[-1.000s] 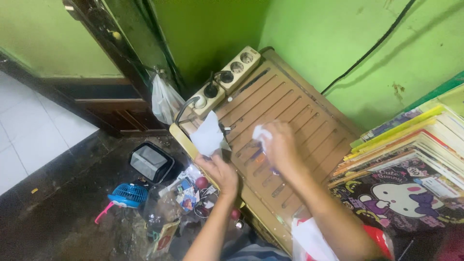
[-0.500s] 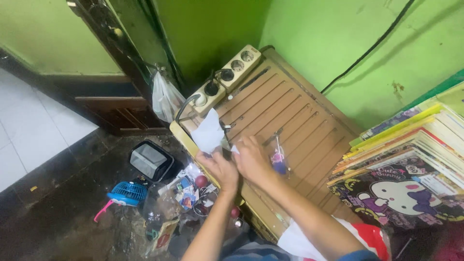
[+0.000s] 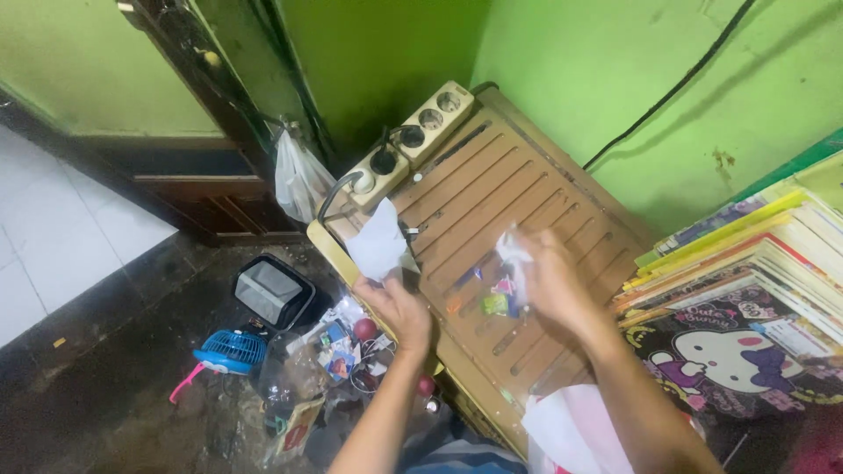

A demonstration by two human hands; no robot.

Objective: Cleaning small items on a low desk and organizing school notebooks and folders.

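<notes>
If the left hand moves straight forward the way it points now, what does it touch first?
The left hand points up-left past the white paper it holds. Beyond that, probably the power strip and its cable, though depth is unclear.

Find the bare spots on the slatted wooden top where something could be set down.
The slatted top is bare between the power strip and the green wall. It is crowded near the right hand, around the small colourful bits, and beside the book stack.

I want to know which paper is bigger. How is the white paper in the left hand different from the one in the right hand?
The left hand holds a larger, flatter white sheet upright; the right hand holds a smaller, crumpled white scrap. Both are white and pinched at fingertips.
</notes>
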